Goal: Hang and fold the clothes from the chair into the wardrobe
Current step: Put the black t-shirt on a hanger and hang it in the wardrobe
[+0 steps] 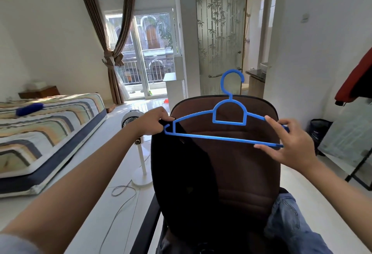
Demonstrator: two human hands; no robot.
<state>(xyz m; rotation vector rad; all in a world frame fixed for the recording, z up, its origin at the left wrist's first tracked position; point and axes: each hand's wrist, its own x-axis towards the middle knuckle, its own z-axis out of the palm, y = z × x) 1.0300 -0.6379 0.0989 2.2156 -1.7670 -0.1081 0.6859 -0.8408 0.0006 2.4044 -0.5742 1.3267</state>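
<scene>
Holding a blue hanger (229, 121) level in front of the brown chair (241, 165), the left hand (153, 122) has its fingers clamped on a black garment (181, 173) at the hanger's left end. The right hand (289, 143) pinches the hanger's right end. The garment drapes down the chair's left side, and blue jeans (285, 223) lie at the seat's right edge.
</scene>
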